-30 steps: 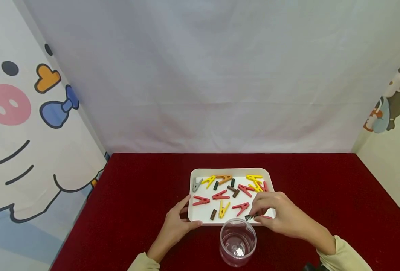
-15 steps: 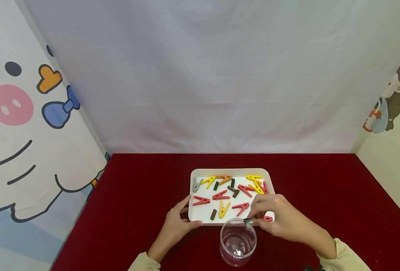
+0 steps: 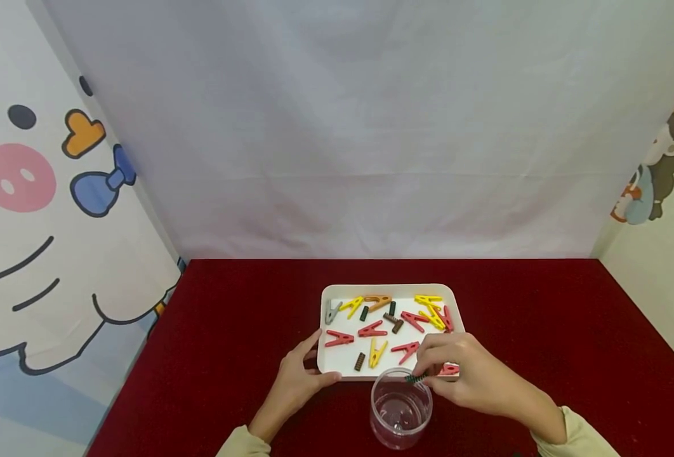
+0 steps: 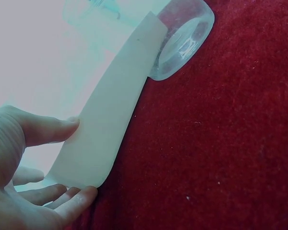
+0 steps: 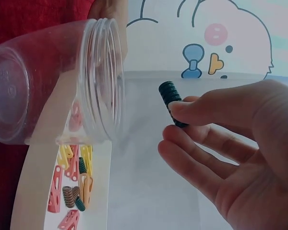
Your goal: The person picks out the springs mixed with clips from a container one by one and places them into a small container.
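Note:
My right hand (image 3: 462,371) pinches a dark green coil spring (image 5: 169,95) between thumb and fingertips. In the head view the spring overlaps the far right of the rim of a clear plastic jar (image 3: 400,412); the right wrist view shows it just outside the jar's threaded mouth. The left hand (image 3: 296,386) holds the near left corner of a white tray (image 3: 351,379), thumb on the front wall and fingers along the left side. Clothespin-like plastic clips, red (image 3: 339,338), yellow (image 3: 377,353), orange (image 3: 378,301) and grey (image 3: 332,311), lie in the tray.
Among the clips lie several loose springs, brown (image 3: 359,362) and dark green (image 3: 364,313). The jar stands against the tray's front side, on a dark red cloth (image 3: 245,330). A pale curtain (image 3: 371,139) hangs behind the table, with cartoon-printed panels on both sides.
My right hand has lifted the green spring out of the tray's near right corner and moved left to the jar's rim, uncovering a red clip. The left hand has stayed still.

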The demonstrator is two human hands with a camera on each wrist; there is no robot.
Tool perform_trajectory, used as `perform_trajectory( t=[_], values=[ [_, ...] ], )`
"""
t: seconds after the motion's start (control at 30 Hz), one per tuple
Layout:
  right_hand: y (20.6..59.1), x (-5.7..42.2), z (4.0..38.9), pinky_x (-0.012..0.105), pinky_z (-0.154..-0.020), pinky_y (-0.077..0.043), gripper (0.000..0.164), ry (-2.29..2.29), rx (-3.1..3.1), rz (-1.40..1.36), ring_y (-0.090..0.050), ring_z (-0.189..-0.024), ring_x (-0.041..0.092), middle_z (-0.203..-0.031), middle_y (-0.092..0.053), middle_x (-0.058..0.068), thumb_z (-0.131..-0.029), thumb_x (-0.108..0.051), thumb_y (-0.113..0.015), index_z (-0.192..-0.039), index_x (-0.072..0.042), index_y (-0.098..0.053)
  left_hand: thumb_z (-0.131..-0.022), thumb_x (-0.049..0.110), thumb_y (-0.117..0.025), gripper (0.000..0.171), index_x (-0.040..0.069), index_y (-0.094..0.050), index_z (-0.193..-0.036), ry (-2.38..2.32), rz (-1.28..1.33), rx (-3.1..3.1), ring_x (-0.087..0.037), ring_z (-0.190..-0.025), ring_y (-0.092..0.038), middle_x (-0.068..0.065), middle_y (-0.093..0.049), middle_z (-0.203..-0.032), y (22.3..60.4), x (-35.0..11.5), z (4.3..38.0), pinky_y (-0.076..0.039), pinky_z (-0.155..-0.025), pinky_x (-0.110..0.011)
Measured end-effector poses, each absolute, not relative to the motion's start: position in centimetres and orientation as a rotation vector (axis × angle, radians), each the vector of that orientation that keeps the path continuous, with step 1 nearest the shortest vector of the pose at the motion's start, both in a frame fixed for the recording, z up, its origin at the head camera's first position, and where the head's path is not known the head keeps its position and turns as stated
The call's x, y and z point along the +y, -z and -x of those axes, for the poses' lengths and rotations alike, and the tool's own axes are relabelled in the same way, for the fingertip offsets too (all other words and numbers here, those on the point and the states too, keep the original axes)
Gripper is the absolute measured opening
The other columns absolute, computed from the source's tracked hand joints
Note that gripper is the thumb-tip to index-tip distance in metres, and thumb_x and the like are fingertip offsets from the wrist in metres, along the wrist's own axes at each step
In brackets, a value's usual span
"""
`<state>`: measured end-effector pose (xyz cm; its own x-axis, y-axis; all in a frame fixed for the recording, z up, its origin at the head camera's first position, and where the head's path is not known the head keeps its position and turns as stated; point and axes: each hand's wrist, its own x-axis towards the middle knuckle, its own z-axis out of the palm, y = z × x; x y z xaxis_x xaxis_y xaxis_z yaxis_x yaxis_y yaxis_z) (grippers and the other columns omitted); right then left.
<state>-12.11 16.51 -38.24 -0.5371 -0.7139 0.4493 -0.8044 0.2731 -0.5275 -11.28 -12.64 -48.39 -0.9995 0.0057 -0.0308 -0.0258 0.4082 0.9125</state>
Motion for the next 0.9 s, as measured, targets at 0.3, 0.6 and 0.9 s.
perform_trajectory(
  t=[0.3, 0.6, 0.9],
  values=[
    [38.35, 16.08, 11.86, 0.018, -0.064, -0.047, 0.034, -1.180, -2.342, -1.515, -0.056, -0.075, 0.005, -0.086, -0.062, -0.011, -0.069, 0.008, -0.073, -0.082, -0.023, -0.070, -0.067, 0.008, -0.085, 0.088, 0.004, -0.040, -0.143, -1.697, 0.036, 2.592, -0.036, -0.111, -0.054, -0.024, -0.046, -0.135, 48.37, -12.66, 11.18, -0.054, -0.077, -0.034],
    [38.16, 15.75, 11.39, 0.021, -0.066, -0.052, 0.030, -1.236, -2.392, -1.515, -0.056, -0.082, 0.007, -0.090, -0.062, -0.008, -0.072, 0.008, -0.072, -0.082, -0.021, -0.070, -0.068, 0.009, -0.085, 0.089, 0.004, -0.039, -0.143, -1.679, 0.053, 2.590, -0.034, -0.108, -0.056, -0.023, -0.046, -0.134, 48.27, -12.77, 11.27, -0.054, -0.076, -0.034],
    [38.15, 15.50, 11.22, 0.017, -0.067, -0.050, 0.031, -1.206, -2.343, -1.561, -0.056, -0.080, 0.005, -0.090, -0.061, -0.008, -0.071, 0.009, -0.072, -0.083, -0.020, -0.069, -0.067, 0.007, -0.085, 0.088, 0.002, -0.039, -0.143, -1.710, 0.020, 2.587, -0.035, -0.109, -0.055, -0.024, -0.046, -0.133, 48.42, -12.70, 11.37, -0.054, -0.076, -0.033]
  ],
)
